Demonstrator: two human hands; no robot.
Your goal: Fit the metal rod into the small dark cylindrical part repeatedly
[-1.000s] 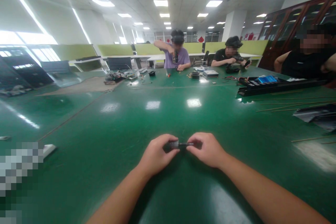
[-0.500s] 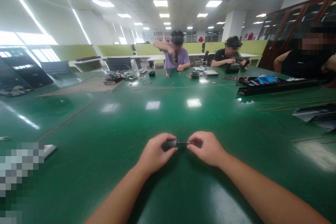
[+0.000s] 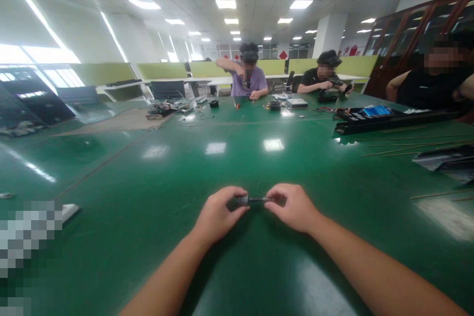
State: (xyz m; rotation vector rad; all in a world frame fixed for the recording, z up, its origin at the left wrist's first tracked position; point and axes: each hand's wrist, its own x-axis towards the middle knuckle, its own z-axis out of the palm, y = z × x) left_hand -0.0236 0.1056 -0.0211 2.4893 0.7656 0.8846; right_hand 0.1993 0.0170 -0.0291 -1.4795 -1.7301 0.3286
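In the head view, a thin dark rod with a thicker grey cylindrical end (image 3: pixel 243 200) lies level between my two hands, over the green table (image 3: pixel 155 237). My left hand (image 3: pixel 221 213) pinches the grey cylinder between thumb and fingers. At the other end, my right hand (image 3: pixel 295 206) has thumb and forefinger closed on the thin rod. Its exact kind is too small to make out, and my fingertips hide both ends.
Across the table sit co-workers, one in a purple shirt (image 3: pixel 259 79). A long black tray (image 3: pixel 370 125) with parts and several thin brown rods (image 3: pixel 407 147) lie at the right. Electronic parts (image 3: pixel 163 107) are piled at the back left. A white-edged object (image 3: pixel 69 213) lies front left.
Both hands have shifted very slightly up in view with the rod. The grip looks the same.
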